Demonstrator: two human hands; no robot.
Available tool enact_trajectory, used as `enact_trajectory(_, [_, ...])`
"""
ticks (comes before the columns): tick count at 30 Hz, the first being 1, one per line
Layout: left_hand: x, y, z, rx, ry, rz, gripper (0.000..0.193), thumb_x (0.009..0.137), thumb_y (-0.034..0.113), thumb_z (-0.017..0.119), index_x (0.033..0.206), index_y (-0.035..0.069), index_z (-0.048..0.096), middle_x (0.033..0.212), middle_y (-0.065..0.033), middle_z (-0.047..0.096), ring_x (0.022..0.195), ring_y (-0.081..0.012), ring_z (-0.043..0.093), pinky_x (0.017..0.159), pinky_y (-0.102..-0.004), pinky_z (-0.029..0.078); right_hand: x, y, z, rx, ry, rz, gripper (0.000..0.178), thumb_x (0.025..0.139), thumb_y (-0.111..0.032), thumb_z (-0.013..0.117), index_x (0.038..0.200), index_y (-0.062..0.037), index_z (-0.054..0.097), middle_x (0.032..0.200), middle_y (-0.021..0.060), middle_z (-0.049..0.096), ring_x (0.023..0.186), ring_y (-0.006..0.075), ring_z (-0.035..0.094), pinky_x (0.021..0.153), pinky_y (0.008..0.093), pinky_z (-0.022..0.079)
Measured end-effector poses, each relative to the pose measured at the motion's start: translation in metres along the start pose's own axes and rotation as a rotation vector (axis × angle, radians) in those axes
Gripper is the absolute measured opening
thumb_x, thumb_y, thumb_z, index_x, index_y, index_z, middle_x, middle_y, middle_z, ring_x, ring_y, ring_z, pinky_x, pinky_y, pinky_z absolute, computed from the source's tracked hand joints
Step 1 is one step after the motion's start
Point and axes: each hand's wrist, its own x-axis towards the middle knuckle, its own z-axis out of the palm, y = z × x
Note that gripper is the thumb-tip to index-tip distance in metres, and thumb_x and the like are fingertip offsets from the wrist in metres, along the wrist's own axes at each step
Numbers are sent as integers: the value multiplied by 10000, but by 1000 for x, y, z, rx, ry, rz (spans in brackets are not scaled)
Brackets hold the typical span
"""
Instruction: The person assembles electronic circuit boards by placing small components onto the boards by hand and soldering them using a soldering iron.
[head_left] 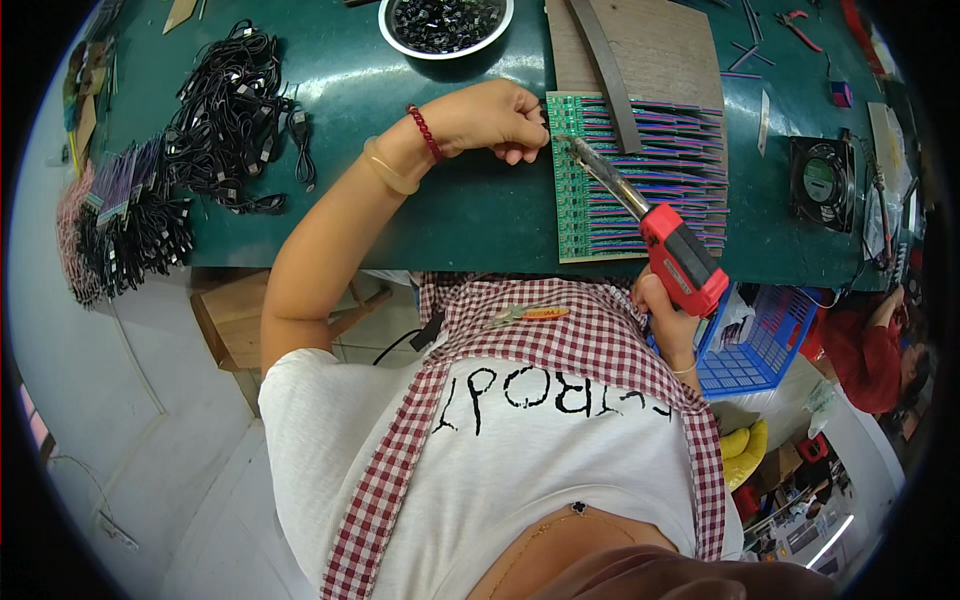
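Note:
My right hand [664, 310] is wrapped around the handle of a red and black soldering gun [684, 258]. Its metal tip reaches up and left to a panel of green circuit boards [570, 205], near the upper part of the panel. Rows of striped multicolour wires [668, 188] run rightward from the boards. My left hand [503, 118] is closed with curled fingers at the panel's upper left edge. What its fingertips pinch, if anything, is hidden. A dark grey strip [608, 75] lies across the wires, and a brown backing board [660, 50] is underneath.
A white bowl [446, 52] of small black parts stands at the back. Black cables [232, 110] are heaped on the left of the green table [420, 235]. Pliers [800, 30] and a black fan [822, 183] lie at right. A blue crate [745, 372] and another person [860, 350] are beyond.

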Motion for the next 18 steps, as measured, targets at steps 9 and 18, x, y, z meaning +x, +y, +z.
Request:
enact_trajectory(9, [-1, 1, 1, 20, 19, -9, 108, 758, 118, 591, 701, 38, 545, 642, -34, 593, 501, -57, 524, 466, -169, 412, 1, -15, 9, 62, 91, 22, 178, 786, -93, 683, 924, -29, 589, 712, -22, 560, 586, 55, 500, 521, 225, 402])
enact_trajectory(18, [-2, 4, 2, 11, 25, -9, 112, 763, 117, 595, 702, 37, 544, 640, -36, 594, 494, -57, 524, 461, -172, 410, -4, -14, 12, 42, 31, 15, 83, 809, -90, 649, 803, -22, 601, 638, -6, 549, 548, 68, 498, 497, 226, 386])
